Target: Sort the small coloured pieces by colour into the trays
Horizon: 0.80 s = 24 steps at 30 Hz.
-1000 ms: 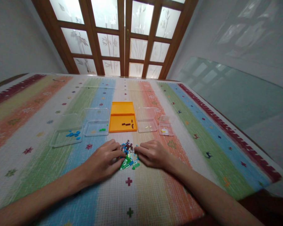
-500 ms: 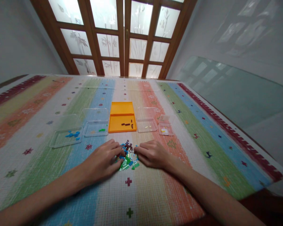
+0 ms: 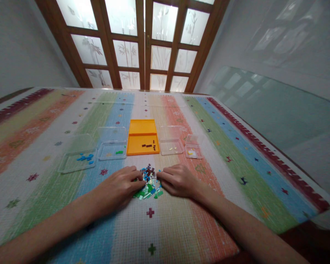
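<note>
A pile of small toy bricks point(image 3: 149, 187) in green, blue, brown and pale colours lies on the striped tablecloth between my hands. My left hand point(image 3: 125, 183) is at the pile's left edge, thumb and fingertips drawn together in a pinch; whatever is between them is too small to make out. At the right edge rests my right hand point(image 3: 178, 180), its fingers curled and pressed together against the bricks, the fingertips partly hidden. Behind the pile stands an open orange case point(image 3: 134, 149) with several brown bricks point(image 3: 148, 146) in it.
Left of the case are a clear box point(image 3: 112, 157) with green bricks point(image 3: 119, 152) and another clear box point(image 3: 68, 169) with blue bricks point(image 3: 85, 158). To its right stand a clear box point(image 3: 170, 152) with pale pieces and a smaller box point(image 3: 199, 153) with yellow ones. All lids are open.
My left hand has drawn back slightly to the left, its thumb and fingers closing together, and more of the pile's left side shows. My right hand has hardly moved.
</note>
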Motion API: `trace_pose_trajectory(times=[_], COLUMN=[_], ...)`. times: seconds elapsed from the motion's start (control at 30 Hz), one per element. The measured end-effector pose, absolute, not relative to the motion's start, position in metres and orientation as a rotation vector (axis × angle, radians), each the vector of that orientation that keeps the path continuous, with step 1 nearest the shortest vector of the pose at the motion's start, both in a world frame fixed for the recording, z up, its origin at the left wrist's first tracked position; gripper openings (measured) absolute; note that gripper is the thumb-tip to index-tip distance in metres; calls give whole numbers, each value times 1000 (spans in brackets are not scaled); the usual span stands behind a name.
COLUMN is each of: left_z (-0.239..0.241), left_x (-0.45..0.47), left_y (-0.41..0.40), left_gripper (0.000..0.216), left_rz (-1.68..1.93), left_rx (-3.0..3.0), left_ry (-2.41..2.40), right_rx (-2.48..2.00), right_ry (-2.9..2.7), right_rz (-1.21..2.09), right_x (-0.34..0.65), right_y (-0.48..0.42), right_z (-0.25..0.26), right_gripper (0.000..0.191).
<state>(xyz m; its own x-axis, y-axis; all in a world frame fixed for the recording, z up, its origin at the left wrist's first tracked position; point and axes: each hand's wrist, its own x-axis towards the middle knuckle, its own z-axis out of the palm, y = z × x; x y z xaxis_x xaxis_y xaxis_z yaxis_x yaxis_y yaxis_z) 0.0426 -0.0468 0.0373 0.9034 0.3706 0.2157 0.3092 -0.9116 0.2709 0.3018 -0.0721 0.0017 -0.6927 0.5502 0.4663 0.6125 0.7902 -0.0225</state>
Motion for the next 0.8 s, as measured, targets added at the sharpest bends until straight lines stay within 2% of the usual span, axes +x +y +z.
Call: trace_pose_trajectory(times=[0.3, 0.8], left_z=[39, 38], left_x=[42, 43], left_y=[-45, -45], left_gripper=[22, 8], left_rz=[329, 327], left_rx=[2698, 2487], left_ry=[557, 709], right_rx=[-870, -875], right_ry=[-2528, -2532], right_rz=[-173, -191], right_x=[302, 302], right_y=[-73, -73], right_z=[1, 3], right_gripper=[27, 33])
